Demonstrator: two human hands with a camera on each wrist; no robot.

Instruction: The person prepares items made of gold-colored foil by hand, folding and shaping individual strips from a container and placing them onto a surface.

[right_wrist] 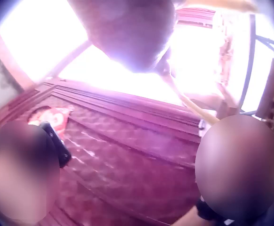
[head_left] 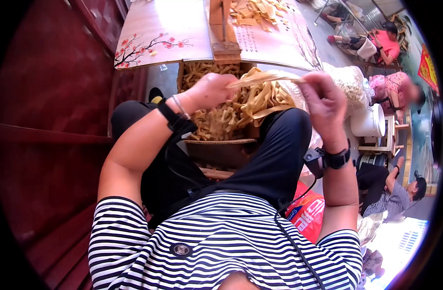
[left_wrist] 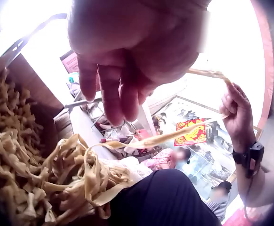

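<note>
A long tan strip [head_left: 270, 76], flat and flexible, stretches between both hands above an open cardboard box [head_left: 220, 141]. My left hand [head_left: 212, 92] pinches its left end over the box; in the left wrist view the other fingers [left_wrist: 109, 96] hang down. Thumb and fingers of my right hand [head_left: 325, 99] pinch the strip at the other side, above the right knee. From the right hand a tan length [left_wrist: 165, 137] slants down toward the box. Short knotted tan pieces [head_left: 214, 124] fill the box's left part, and longer loose strips [head_left: 267, 101] heap at its right.
Behind the box stands a blossom-printed table [head_left: 163, 29] with a wooden block [head_left: 226, 55] and more tan pieces [head_left: 260, 12]. A dark red panel [head_left: 47, 87] borders the left. On the right are a plastic bag [head_left: 347, 82], a white bucket [head_left: 369, 121], a red bag [head_left: 308, 215] and several seated people.
</note>
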